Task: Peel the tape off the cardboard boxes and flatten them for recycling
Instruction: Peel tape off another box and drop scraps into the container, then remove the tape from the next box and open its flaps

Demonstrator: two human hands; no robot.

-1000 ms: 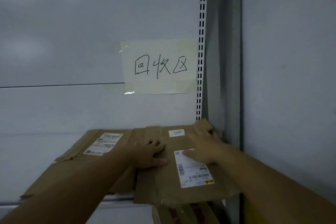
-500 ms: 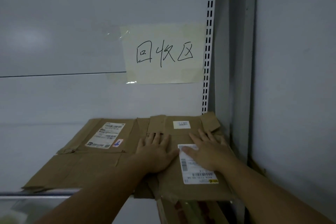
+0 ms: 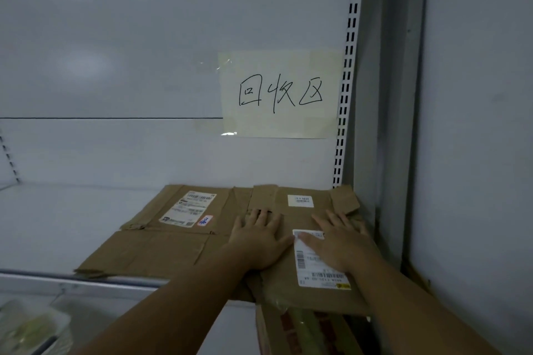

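Note:
Two flattened cardboard boxes lie on a white shelf (image 3: 52, 228). The upper flattened box (image 3: 291, 279) sits at the right, against the shelf's corner, with a white shipping label (image 3: 317, 271) on it. The lower flattened box (image 3: 150, 248) sticks out to the left and carries its own label. My left hand (image 3: 256, 236) presses flat on the upper box, fingers straight. Beside it, my right hand (image 3: 337, 242) lies flat too, partly covering the shipping label.
A paper sign (image 3: 281, 94) with handwritten characters is taped to the back panel above the boxes. A slotted upright (image 3: 347, 72) and a grey wall close off the right. Below the shelf stands another taped box (image 3: 302, 331); something pale lies at the lower left (image 3: 31, 328).
Both hands slid forward over the upper box and flattened out, pushing it deeper onto the shelf. The view moved closer and tilted.

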